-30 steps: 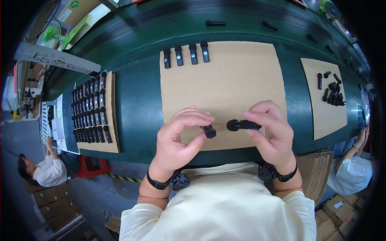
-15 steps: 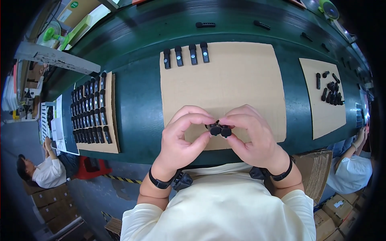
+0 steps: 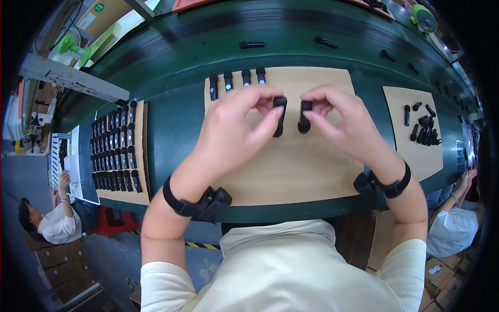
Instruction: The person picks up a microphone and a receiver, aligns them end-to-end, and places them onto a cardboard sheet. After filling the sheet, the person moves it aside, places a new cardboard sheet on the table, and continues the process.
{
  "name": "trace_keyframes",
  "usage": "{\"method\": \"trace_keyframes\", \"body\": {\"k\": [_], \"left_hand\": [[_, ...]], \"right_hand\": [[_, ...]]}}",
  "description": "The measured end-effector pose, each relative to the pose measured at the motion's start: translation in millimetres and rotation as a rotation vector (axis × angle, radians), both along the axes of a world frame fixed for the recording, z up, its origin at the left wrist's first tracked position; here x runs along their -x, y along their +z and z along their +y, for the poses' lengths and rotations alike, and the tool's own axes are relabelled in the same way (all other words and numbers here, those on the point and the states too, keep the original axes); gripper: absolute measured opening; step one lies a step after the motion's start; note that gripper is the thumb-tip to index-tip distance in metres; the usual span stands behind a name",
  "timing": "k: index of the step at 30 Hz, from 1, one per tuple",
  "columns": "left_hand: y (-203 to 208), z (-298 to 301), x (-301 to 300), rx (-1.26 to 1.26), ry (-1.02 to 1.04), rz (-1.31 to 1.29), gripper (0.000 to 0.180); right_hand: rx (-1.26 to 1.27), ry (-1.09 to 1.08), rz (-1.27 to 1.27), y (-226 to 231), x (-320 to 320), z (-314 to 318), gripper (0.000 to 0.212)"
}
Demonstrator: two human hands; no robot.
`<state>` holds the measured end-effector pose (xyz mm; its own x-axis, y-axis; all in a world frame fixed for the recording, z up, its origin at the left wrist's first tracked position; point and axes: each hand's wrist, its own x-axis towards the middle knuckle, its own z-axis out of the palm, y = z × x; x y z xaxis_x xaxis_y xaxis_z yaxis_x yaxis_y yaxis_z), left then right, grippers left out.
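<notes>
Upright between the thumb and fingers of my left hand [image 3: 236, 119] is a small black mini microphone [image 3: 279, 117] with a rounded end. My right hand [image 3: 343, 117] pinches a second black mini microphone [image 3: 305, 117], its round tip pointing down. Both are apart from each other, above the middle of a brown cardboard sheet [image 3: 291, 171]. Several more mini microphones stand in a row along the sheet's far left edge, among them one [image 3: 213, 87] left of my left hand. My left hand partly covers that row.
On the left, a cardboard sheet [image 3: 140, 151] carries neat rows of mini microphones. Another sheet [image 3: 410, 166] at right holds a loose pile of them. Others lie spaced along the green conveyor belt [image 3: 202, 36]. A grey metal post [image 3: 75, 78] juts in at left. One person sits at each side.
My hands have moved forward and apart, each taking one mini microphone; before, the two were held together near the table's front edge. Pieces on the belt have shifted left.
</notes>
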<state>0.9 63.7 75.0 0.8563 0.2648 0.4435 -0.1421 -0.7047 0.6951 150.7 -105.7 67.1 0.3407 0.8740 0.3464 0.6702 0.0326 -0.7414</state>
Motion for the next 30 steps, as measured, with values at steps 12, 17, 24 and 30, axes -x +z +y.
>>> {"method": "trace_keyframes", "body": {"k": [12,17,24,30], "left_hand": [[-49.0,16.3,-63.9,-0.741,-0.060,0.014,0.021],[-65.6,15.9,-54.9,-0.834,-0.096,-0.008,0.010],[-65.7,19.5,-56.3,-0.685,-0.118,0.045,0.015],[-59.3,24.9,-60.2,-0.576,-0.107,0.080,0.021]], "right_hand": [[0.063,0.023,-0.498,-47.2,-61.7,33.2,0.021],[0.079,0.086,-0.546,-59.6,-58.0,22.9,0.023],[0.141,0.109,-0.490,-55.3,-60.3,20.0,0.028],[0.167,0.106,-0.451,-46.6,-63.9,24.0,0.040]]}}
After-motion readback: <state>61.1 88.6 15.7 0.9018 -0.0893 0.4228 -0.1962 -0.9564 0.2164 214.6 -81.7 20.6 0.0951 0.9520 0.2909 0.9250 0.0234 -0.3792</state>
